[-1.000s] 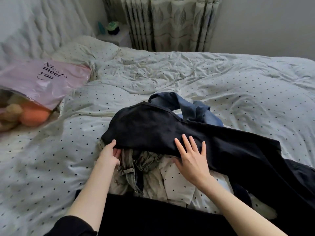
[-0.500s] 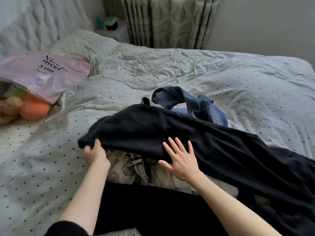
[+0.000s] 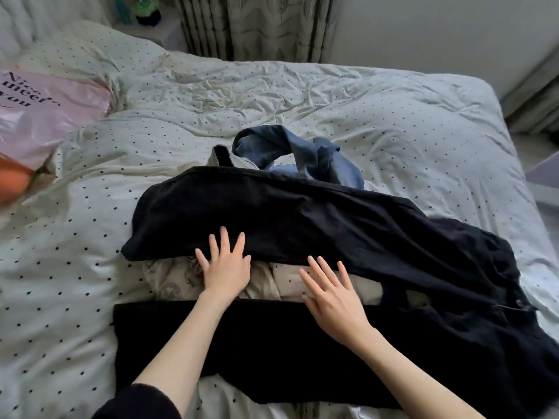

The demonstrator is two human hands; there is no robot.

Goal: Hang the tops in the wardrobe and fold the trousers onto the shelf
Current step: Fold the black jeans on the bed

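Black trousers (image 3: pixel 302 219) lie across a heap of clothes on the bed, one leg stretched left to right at the far side and the other leg (image 3: pixel 272 343) flat along the near edge. My left hand (image 3: pixel 225 266) rests flat with spread fingers on the near hem of the far leg. My right hand (image 3: pixel 331 290) lies flat with straight fingers on the pale garments (image 3: pixel 266 282) between the two legs, its fingertips at the black cloth. A blue denim garment (image 3: pixel 305 152) is bunched behind the trousers.
The bed has a white duvet (image 3: pixel 363 116) with black dots. A pink plastic bag (image 3: pixel 42 116) with print lies at the left by a pillow (image 3: pixel 78 55). Curtains (image 3: pixel 257 25) and a small bedside table (image 3: pixel 145 16) stand behind the bed.
My left hand has let go of the trouser end it pulled leftwards and now lies flat on the cloth. My right hand slid towards me, off the black leg.
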